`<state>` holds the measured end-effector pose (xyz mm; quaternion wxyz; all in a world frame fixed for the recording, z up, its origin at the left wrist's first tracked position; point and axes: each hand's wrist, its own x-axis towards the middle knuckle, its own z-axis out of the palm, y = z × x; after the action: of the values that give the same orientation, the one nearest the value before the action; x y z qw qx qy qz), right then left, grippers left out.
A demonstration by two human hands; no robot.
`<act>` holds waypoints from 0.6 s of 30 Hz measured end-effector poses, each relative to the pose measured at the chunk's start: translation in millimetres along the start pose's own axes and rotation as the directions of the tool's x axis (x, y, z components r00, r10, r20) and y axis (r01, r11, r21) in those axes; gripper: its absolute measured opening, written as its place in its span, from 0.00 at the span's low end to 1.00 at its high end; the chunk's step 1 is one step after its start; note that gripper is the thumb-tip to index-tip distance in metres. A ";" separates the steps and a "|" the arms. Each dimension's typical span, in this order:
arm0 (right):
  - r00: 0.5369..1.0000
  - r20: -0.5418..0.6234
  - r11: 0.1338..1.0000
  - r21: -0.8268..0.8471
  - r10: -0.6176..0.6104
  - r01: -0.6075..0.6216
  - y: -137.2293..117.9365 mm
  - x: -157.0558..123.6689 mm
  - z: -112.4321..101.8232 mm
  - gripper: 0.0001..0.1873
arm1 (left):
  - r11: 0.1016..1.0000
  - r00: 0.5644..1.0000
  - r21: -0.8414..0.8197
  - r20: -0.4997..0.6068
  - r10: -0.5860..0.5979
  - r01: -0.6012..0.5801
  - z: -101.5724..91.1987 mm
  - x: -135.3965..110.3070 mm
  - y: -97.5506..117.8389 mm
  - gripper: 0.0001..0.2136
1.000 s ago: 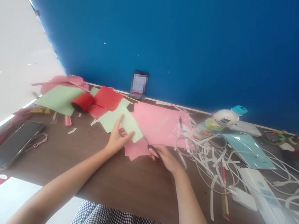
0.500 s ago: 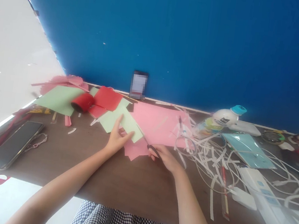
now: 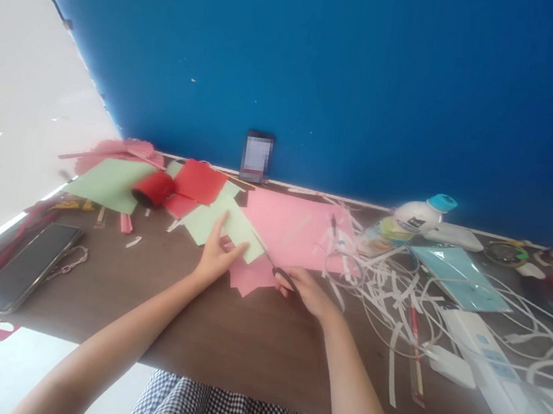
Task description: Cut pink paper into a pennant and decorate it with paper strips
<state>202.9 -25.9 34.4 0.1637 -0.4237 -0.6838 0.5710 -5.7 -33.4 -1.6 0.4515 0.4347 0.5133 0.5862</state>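
My left hand (image 3: 216,253) holds a light green paper (image 3: 241,226), with one finger stretched up over it and the thumb near its lower corner. Some of that hand's fingers are hidden. The black-handled scissors (image 3: 282,276) are in my right hand (image 3: 307,293), fingers wrapped round the handles. Their thin blades point up and left, along the right edge of the green paper. Beneath both lies a large pink paper (image 3: 280,217), with jagged pink corners (image 3: 247,281) showing below the green one.
Red paper (image 3: 202,181), a red roll (image 3: 152,190) and another green sheet (image 3: 111,181) lie at the left. A phone (image 3: 24,267) rests near the left edge. White paper strips (image 3: 382,290), cables, a bottle (image 3: 416,216) and a power strip (image 3: 484,360) crowd the right.
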 end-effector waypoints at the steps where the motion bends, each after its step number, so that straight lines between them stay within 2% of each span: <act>1: 1.000 0.001 1.000 -0.002 0.001 -0.001 0.0 0.0 -0.1 0.20 | 1.000 1.000 0.004 0.002 0.004 -0.004 -0.2 0.2 -0.3 0.39; 18: 1.000 -0.002 0.999 0.031 0.018 -0.018 6.0 1.9 -0.4 0.21 | 0.998 0.997 0.011 0.051 0.058 -0.058 -2.1 2.1 -4.1 0.38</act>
<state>204.5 -24.2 28.5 0.1660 -0.4279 -0.6709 0.5824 -7.9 -31.6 -5.8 0.4445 0.4669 0.4924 0.5848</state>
